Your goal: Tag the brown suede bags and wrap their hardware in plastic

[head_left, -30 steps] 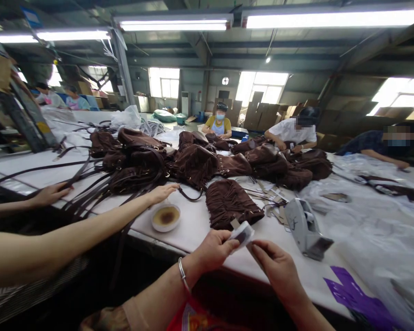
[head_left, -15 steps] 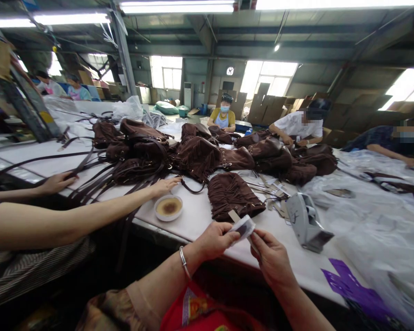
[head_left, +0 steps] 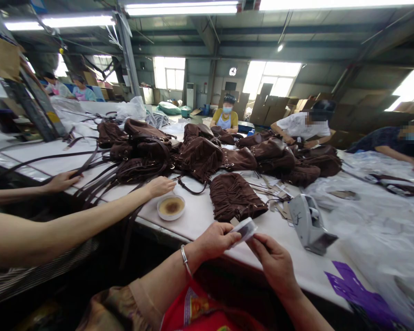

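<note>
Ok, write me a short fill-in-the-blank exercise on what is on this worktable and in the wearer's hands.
1. The left hand and right hand pinch a small white ____ between them.
2. The fringed bags on the table are ____ in colour.
3. The left wrist wears a silver ____.
4. A co-worker's hand rests beside a small round ____ of brownish liquid.

Missing words: card; brown; bangle; dish

Single head-worn camera, looking forward and slightly down across the tabletop [head_left: 200, 216], close above the wearer's own hands at the near edge, far workers small beyond the tabletop
</note>
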Demonstrator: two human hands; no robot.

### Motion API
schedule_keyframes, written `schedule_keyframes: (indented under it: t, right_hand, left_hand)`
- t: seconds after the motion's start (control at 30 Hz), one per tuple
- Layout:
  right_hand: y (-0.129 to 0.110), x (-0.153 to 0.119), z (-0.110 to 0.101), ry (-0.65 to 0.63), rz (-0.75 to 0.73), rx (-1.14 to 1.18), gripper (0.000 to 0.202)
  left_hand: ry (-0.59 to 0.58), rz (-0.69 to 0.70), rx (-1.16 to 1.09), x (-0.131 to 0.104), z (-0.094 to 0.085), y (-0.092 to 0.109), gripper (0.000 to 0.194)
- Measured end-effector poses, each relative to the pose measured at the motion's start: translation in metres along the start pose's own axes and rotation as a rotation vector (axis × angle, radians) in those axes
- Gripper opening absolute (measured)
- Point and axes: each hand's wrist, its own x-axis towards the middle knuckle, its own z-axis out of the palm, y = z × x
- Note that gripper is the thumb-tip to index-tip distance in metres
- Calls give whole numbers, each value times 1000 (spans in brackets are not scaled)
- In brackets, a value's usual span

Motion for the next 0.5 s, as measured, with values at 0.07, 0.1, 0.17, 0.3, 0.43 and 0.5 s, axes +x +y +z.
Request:
schedule_keyframes:
  t: [0.07, 0.1, 0.17, 0.3, 0.43, 0.5]
  right_hand:
    - [-1, 2, 3, 47, 74, 63, 41]
    - [-2, 2, 5, 58, 121, 110, 44]
    - [-5, 1, 11, 63, 217, 235, 49]
    - [-8, -6, 21, 27, 348, 458, 50]
    - [0, -7, 18, 4, 357, 396, 47]
    - [4, -4, 13, 3, 310, 321, 48]
  left_hand:
    - [0, 16, -3, -1, 1, 0, 32]
    - [4, 24, -2, -1, 1, 0, 32]
    - [23, 31, 5, -1, 2, -2, 31]
    - [41, 24, 15, -2, 1, -9, 32]
    - [40, 17, 23, -2, 0, -14, 33]
    - [37, 13, 24, -3, 1, -14, 33]
